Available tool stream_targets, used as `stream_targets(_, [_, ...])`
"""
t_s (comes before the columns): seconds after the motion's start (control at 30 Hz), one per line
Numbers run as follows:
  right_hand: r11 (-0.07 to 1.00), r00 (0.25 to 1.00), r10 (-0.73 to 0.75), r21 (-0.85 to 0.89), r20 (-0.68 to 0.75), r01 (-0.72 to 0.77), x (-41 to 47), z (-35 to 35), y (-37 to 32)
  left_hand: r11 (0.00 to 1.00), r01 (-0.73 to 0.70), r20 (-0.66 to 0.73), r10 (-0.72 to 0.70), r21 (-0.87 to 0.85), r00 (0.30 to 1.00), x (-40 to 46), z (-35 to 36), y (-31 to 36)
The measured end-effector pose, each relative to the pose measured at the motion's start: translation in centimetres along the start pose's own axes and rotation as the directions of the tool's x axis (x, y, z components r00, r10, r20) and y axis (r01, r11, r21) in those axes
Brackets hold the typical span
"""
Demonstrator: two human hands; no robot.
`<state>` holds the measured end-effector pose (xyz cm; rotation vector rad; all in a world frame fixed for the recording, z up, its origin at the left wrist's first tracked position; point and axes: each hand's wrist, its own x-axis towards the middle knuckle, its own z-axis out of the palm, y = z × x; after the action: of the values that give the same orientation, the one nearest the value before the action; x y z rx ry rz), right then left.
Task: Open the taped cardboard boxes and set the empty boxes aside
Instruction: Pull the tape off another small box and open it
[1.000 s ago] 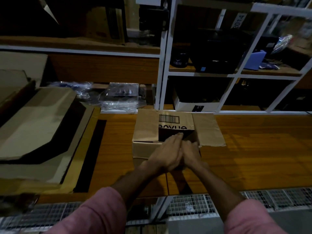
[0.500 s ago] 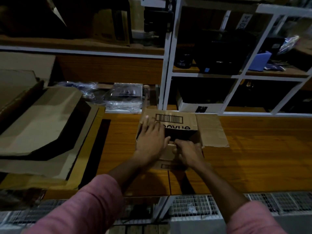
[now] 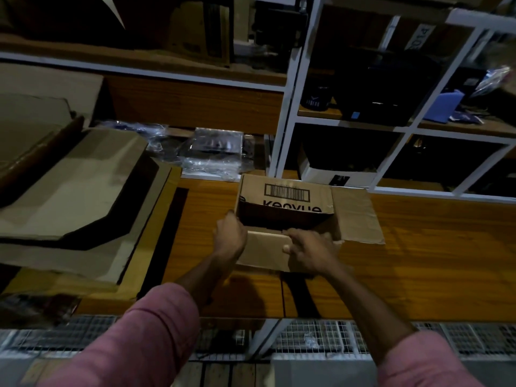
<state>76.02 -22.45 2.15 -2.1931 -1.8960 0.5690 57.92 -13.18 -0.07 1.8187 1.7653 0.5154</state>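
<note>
both hands, left (image 3: 229,238) and right (image 3: 308,251), grip the open cardboard box's (image 3: 284,203) near rim.

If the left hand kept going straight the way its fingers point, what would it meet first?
The left hand points away from the person, at the left corner of the open cardboard box. It would probably meet that box's left wall at once; whether it already touches is unclear.
</note>
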Motion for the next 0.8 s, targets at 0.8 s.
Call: stream_targets(0.8, [0.977,1.000,-0.018,0.214,-0.019,0.022,4.7,1.3,-2.8,0.964,-0.192,-0.144,0.219,0.183,0.965,1.0,-0.7,-0.4])
